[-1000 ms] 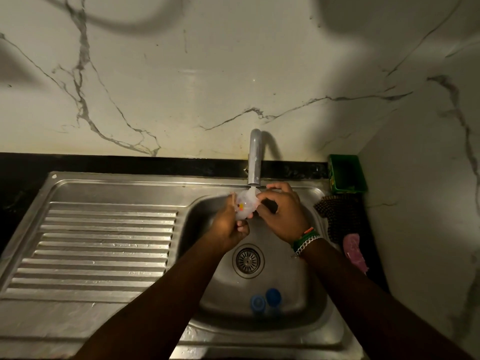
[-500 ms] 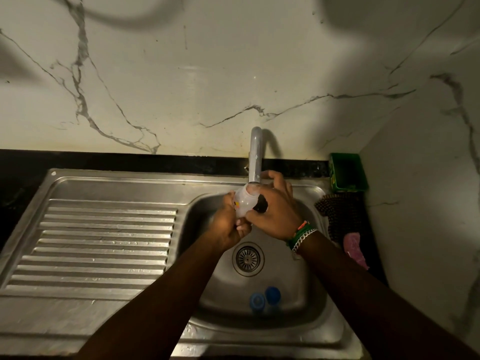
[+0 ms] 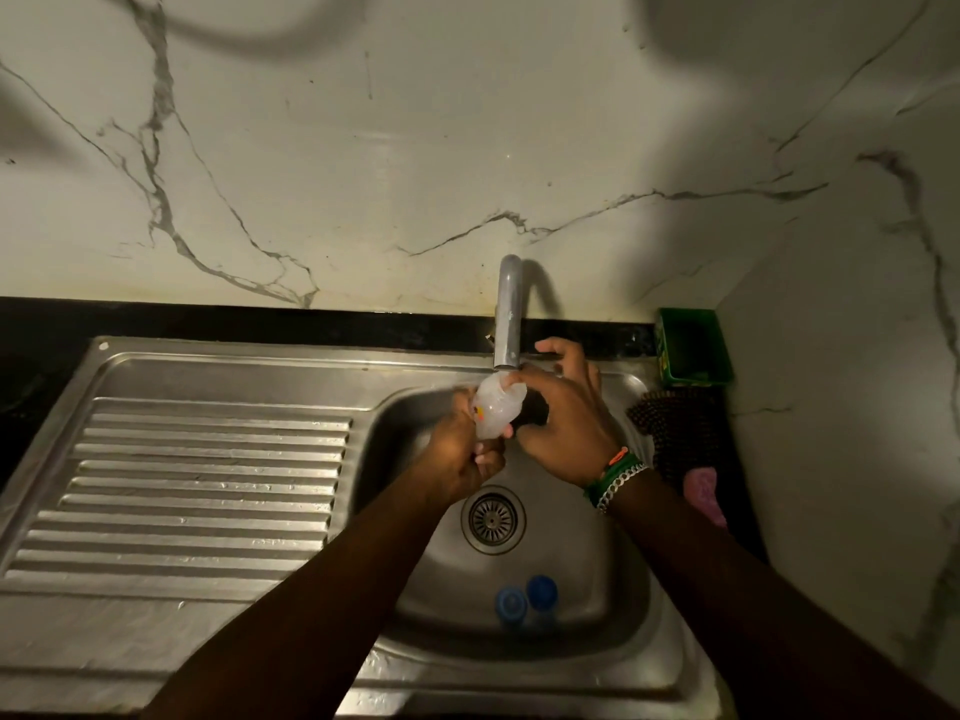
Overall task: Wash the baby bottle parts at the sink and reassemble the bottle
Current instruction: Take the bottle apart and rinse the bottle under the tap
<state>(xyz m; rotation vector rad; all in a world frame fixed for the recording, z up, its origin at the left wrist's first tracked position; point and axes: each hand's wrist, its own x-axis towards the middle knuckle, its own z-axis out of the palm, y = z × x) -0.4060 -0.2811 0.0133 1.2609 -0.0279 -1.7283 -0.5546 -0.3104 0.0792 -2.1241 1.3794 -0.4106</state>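
My left hand (image 3: 460, 454) holds the clear baby bottle (image 3: 496, 407) tight, right under the tap (image 3: 508, 314). My right hand (image 3: 563, 423) pinches its top. Two blue bottle parts (image 3: 527, 599) lie low in the sink (image 3: 597, 574).

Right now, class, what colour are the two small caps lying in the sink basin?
Both caps are blue, seen in the head view.

1. You face a steel sink (image 3: 218, 366) set in a dark table (image 3: 47, 324); its ribbed drainboard (image 3: 208, 491) lies left of the basin.
2. Two blue caps (image 3: 527, 597) lie touching near the basin's front wall, before the drain (image 3: 492, 519).
3. At right, a green tub (image 3: 693, 348), dark scrubber (image 3: 675, 428) and pink sponge (image 3: 704, 493) sit on the table.
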